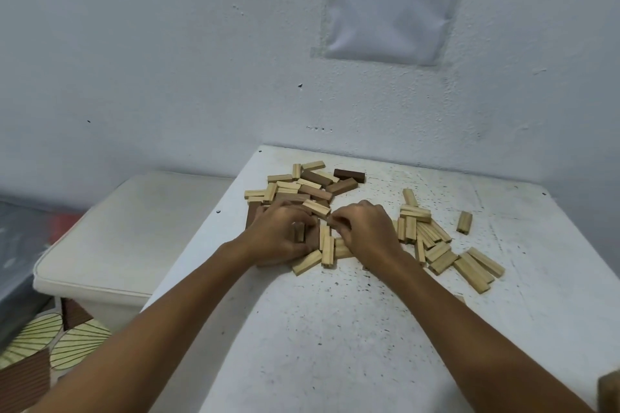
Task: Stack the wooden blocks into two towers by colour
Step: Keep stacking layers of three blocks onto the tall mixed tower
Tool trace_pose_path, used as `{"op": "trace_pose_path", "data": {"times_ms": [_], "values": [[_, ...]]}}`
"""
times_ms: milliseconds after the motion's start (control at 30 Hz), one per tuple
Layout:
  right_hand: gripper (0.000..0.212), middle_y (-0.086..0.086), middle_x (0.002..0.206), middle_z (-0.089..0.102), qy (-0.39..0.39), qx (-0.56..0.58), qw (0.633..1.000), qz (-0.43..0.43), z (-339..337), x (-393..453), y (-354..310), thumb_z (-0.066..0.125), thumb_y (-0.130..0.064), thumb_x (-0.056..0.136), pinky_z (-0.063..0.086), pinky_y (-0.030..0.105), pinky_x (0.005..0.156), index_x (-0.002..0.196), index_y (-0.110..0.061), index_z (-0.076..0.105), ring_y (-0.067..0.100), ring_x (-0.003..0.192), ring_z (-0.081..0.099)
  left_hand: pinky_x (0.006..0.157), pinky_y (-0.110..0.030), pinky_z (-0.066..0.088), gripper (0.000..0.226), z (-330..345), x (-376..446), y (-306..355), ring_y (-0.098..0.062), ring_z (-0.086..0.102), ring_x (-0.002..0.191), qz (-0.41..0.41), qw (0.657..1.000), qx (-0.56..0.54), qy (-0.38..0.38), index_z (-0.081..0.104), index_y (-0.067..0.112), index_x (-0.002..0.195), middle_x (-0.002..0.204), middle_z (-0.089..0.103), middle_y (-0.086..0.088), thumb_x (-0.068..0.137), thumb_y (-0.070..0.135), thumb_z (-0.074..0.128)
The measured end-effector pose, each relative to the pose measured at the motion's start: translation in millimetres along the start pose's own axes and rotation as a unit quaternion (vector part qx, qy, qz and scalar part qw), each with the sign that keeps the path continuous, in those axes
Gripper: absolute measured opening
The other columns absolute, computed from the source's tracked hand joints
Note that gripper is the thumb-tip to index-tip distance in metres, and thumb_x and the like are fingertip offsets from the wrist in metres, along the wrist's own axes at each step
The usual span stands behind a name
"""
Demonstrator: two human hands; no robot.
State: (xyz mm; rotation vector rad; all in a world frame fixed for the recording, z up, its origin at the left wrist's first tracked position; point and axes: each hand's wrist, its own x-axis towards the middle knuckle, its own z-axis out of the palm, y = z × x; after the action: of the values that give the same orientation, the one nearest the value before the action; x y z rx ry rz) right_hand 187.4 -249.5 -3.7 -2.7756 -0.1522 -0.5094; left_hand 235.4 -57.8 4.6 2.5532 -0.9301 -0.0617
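Observation:
Light and dark wooden blocks lie scattered on the white table (pixel 335 329). A mixed heap (pixel 312 184) sits at the far left, and a dark brown block (pixel 349 175) lies at its back edge. Several light blocks (pixel 436 245) lie spread to the right. My left hand (pixel 281 231) has its fingers curled round brown blocks (pixel 307 235) in the middle of the pile. My right hand (pixel 365 228) is beside it with curled fingers among light blocks (pixel 327 250); what it holds is hidden.
A cream cushioned stool (pixel 117 238) stands left of the table. A white wall with a taped printed sheet (pixel 392 0) rises right behind the table. One light block (pixel 464 222) lies alone at the right. A brown object (pixel 609 392) shows at the bottom right corner.

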Motion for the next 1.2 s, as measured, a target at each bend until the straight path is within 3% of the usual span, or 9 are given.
{"op": "trace_pose_path", "data": {"times_ms": [133,333,500,667,800,900,1033,1100,1200], "values": [[0.016,-0.001,0.095,0.071,0.057,0.119,0.99,0.046,-14.9,-7.6,-7.9,0.066,-0.021,0.09,0.051,0.041,0.078,0.103,-0.018,0.073,0.018,0.09,0.06,0.102,-0.046,0.038,0.073,-5.3,-12.3,-0.7,-0.016,0.045,0.125,0.022,0.995,-0.066,0.072,0.069,0.024,0.116,0.125,0.063,0.008,0.058,0.066,0.06],[0.027,0.002,0.102,0.066,-0.011,0.221,0.974,0.051,-39.9,-45.1,-44.4,0.07,-0.016,0.086,0.055,0.038,0.079,0.113,-0.013,0.069,0.013,0.086,0.06,0.092,-0.049,0.046,0.058,0.3,-64.2,-1.0,-0.008,0.052,0.114,0.058,0.984,-0.107,0.13,0.073,0.027,0.11,0.117,0.064,0.014,0.06,0.056,0.076],[0.026,-0.001,0.1,0.061,-0.083,0.223,0.97,0.039,-32.6,-86.1,-63.0,0.069,-0.02,0.088,0.045,0.02,0.071,0.113,-0.018,0.071,0.003,0.079,0.054,0.093,-0.05,0.045,0.057,19.0,-110.5,-0.1,-0.004,0.052,0.114,0.059,0.988,-0.086,0.11,0.073,0.03,0.11,0.117,0.064,0.016,0.06,0.059,0.075],[0.023,0.0,0.101,0.057,-0.111,0.199,0.973,0.039,-27.7,-103.7,-68.3,0.064,-0.028,0.091,0.05,0.034,0.081,0.11,-0.017,0.071,0.016,0.091,0.057,0.095,-0.039,0.044,0.055,15.1,-123.0,2.0,-0.004,0.052,0.115,0.063,0.985,-0.104,0.118,0.072,0.031,0.11,0.118,0.064,0.015,0.067,0.065,0.07],[0.03,-0.002,0.123,0.056,-0.077,0.145,0.986,-0.006,-28.3,-106.2,-77.8,0.057,-0.03,0.094,0.046,0.034,0.091,0.12,-0.018,0.067,0.015,0.115,0.049,0.093,-0.034,0.044,0.053,-4.5,-96.8,-15.4,-0.017,0.056,0.113,0.002,0.978,-0.112,0.174,0.069,0.017,0.114,0.116,0.067,0.002,0.085,0.057,0.05],[0.031,0.0,0.142,0.047,-0.1,0.113,0.986,-0.073,-23.1,-110.7,-88.3,0.053,-0.031,0.096,0.037,0.039,0.104,0.124,-0.019,0.061,0.018,0.132,0.037,0.097,-0.043,0.043,0.047,-18.2,-72.1,-26.9,-0.029,0.051,0.12,-0.034,0.991,-0.048,0.121,0.063,0.015,0.117,0.123,0.062,-0.005,0.094,0.051,0.043],[0.039,0.0,0.145,0.044,-0.12,0.075,0.983,-0.115,-15.8,-118.0,-91.1,0.05,-0.033,0.097,0.037,0.04,0.104,0.132,-0.016,0.054,0.02,0.132,0.039,0.106,-0.05,0.031,0.066,-24.6,-59.3,-42.1,-0.02,0.031,0.139,-0.06,0.994,0.093,0.006,0.054,0.023,0.132,0.151,0.04,0.008,0.089,0.056,0.016],[0.042,0.001,0.146,0.044,-0.116,0.071,0.984,-0.114,-14.9,-119.8,-86.7,0.05,-0.033,0.097,0.039,0.041,0.104,0.135,-0.015,0.052,0.019,0.133,0.04,0.101,-0.049,0.031,0.064,-24.5,-64.7,-50.6,-0.02,0.036,0.135,-0.059,0.993,0.099,0.009,0.06,0.022,0.118,0.148,0.043,0.006,0.088,0.05,0.012],[0.044,-0.001,0.151,0.039,-0.117,0.076,0.985,-0.101,-16.5,-119.1,-80.6,0.05,-0.033,0.098,0.037,0.034,0.108,0.139,-0.017,0.049,0.017,0.135,0.038,0.08,-0.039,0.037,0.038,-23.6,-85.1,-52.9,-0.016,0.05,0.097,-0.042,0.995,0.036,0.078,0.052,0.022,0.084,0.105,0.056,0.006,0.089,0.041,0.019]]}}
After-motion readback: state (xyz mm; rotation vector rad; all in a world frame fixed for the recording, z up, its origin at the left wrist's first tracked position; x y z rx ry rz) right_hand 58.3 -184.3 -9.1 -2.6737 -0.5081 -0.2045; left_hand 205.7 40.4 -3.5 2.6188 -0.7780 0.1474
